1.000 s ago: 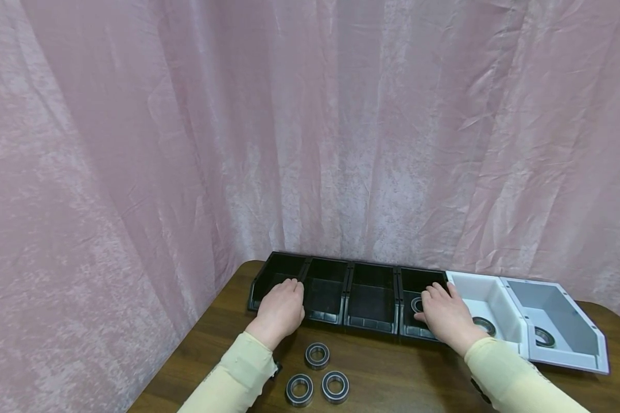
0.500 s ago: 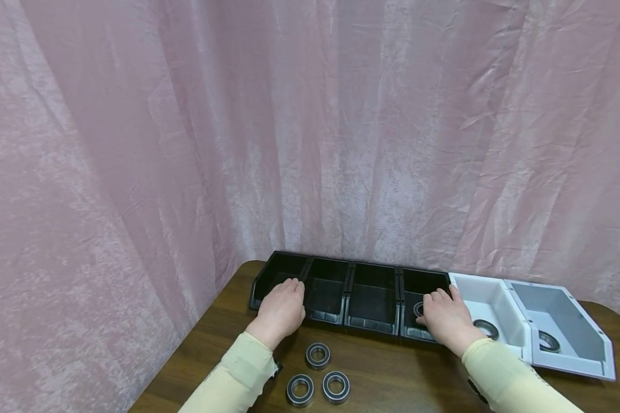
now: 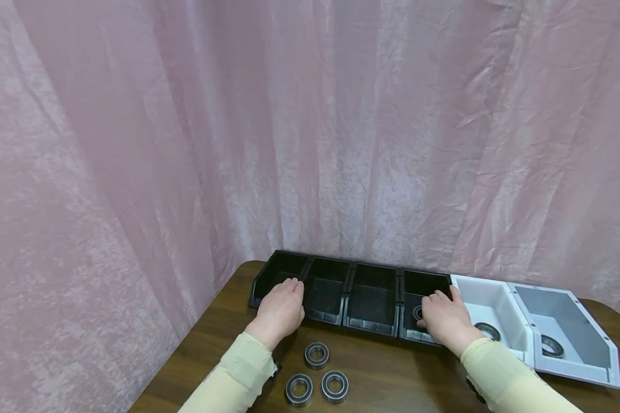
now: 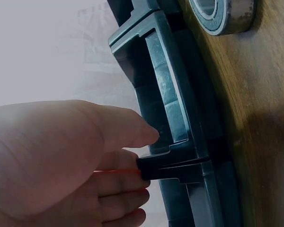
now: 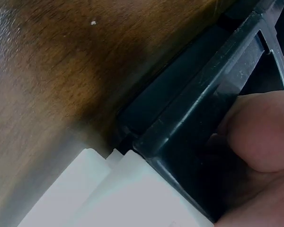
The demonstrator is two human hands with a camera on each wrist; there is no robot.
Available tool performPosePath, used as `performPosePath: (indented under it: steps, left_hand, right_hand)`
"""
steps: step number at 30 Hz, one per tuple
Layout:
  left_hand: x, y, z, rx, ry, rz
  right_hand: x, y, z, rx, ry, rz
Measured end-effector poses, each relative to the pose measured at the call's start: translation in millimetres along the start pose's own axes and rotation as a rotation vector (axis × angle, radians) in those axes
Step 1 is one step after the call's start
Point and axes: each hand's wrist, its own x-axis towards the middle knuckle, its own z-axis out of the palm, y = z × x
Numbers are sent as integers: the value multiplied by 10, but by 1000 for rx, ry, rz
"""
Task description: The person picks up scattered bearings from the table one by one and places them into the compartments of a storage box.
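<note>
Bearings [image 3: 289, 391], six in view, are thick, round metal rings with dark faces. Three are nearest, lying flat in a loose triangle, close but apart, on the table [image 3: 387, 376], a dark brown wood-grain surface with streaked texture. Two pale yellow sleeves [image 3: 240, 370] reach in on either side, their cloth wrinkled at the wrists.

Beyond the three rings, the person's left hand [image 3: 281, 310] straddles the divider [image 4: 156, 173] of the first two black bins, thumb on one side and fingers on the other, all loosely extended and parted (the grip, if any, looks light). The right hand [image 3: 446, 321] reaches into the fourth black bin, thumb beside the fourth bearing; its fingertips are hidden, so whether it has hold of anything cannot be told.

Six open bins form a row side by side: four black bins [image 3: 372, 330] of glossy, smooth plastic, one white bin [image 3: 477, 298], and one grey bin [image 3: 581, 330] at the right end, with a sloping side. The fifth bearing rests in the white bin, the sixth in the grey.

Farthest back hangs a pink curtain [image 3: 310, 132], crushed-velvet in texture, falling in soft vertical folds.
</note>
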Motion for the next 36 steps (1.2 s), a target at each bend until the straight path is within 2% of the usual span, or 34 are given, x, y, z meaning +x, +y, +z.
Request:
performPosePath:
  steps: [5,9,13,23,36]
  left_hand:
    - [-8,-8,5,10,13,6]
    - [-1,-2,3,5,-5,-3]
    - [-9,10,0,3,-15,-10]
    - [-23,2,-3,10,17,2]
    - [0,-8,17,12,5,-4]
  right_hand:
    - [12,15,23,-19,38,-29]
    - [22,34,34,-26,68,-53]
    - [37,43,44,-15,49,-55]
    - [49,29,-4,10,12,-52]
    - [-80,23,-9,91,55,-37]
